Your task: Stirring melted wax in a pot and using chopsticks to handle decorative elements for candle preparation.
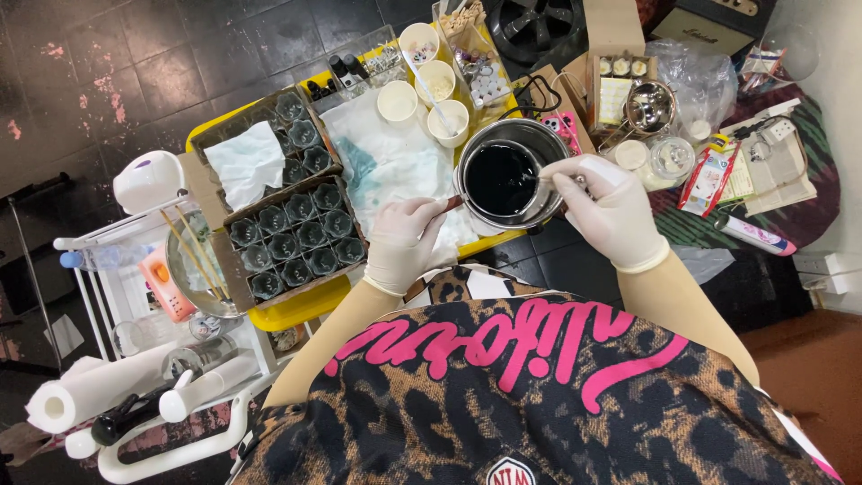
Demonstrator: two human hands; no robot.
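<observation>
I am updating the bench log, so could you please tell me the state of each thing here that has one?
Pot: holds dark liquid.
Left hand: gloved, grip on the pot's handle.
Right hand: gloved, holds a stirrer in the pot.
Small jars: upright in trays, contents unclear.
White cups: upright, open.

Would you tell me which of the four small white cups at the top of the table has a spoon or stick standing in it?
The white cup nearest the pot of dark liquid; its stirrer leans out over the rim, while the other three show none.
</observation>
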